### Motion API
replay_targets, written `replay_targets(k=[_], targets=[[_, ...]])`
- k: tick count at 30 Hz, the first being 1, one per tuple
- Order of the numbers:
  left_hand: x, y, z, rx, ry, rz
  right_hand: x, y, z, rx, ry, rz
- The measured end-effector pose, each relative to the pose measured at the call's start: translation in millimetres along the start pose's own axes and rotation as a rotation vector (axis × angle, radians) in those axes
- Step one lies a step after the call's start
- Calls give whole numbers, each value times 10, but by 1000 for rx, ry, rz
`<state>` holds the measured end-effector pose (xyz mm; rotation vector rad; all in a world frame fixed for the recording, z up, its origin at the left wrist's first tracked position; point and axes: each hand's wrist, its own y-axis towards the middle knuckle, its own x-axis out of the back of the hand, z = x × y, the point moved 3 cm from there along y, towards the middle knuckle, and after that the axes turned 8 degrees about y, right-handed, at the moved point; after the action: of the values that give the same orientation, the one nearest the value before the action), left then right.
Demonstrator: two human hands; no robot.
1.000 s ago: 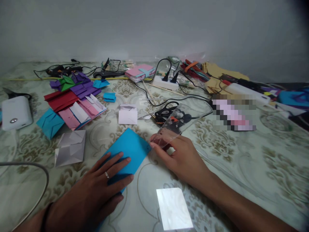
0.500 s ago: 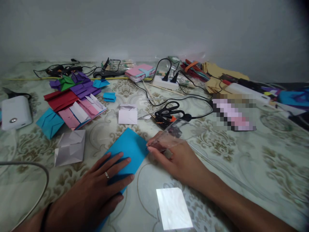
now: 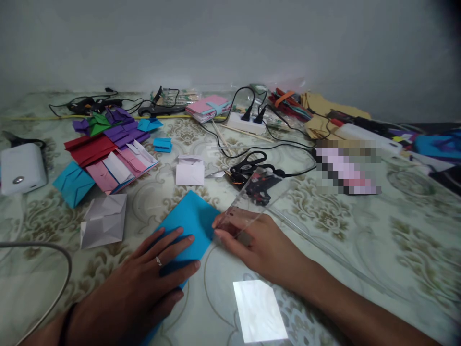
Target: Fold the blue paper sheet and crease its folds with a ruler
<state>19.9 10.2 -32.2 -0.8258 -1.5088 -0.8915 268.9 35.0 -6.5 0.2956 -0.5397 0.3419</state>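
Note:
My left hand, a ring on one finger, lies flat with fingers spread on a bright blue sheet of paper. Part of the sheet is hidden under that hand. Closed in a pinch, my right hand grips a clear flat plastic strip near its lower end, at the right corner of the blue paper. The strip tilts up and away to the right. A small white sheet lies below my right forearm. Black-handled scissors rest just beyond the strip.
Folded paper envelopes in pink, red, purple and white lie at left, near a white power bank. A power strip with black cables and glue guns sit along the wall. Tan paper is at back right.
My right hand has shifted slightly left and down along the blue paper's corner, and the clear strip has moved and tilted with it. The left hand stays in place.

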Motion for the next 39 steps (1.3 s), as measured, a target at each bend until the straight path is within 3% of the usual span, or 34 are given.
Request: replay_targets(k=[20,34,39], targets=[[21,17,4,6,-22,-6,-89,-60,13,21,-25,104],[100,69,-3,15,-26,16,-102,-67,11,24,-31,60],[89,70,-16,11,-22,-8,-146,-79,39,32,-22,143]])
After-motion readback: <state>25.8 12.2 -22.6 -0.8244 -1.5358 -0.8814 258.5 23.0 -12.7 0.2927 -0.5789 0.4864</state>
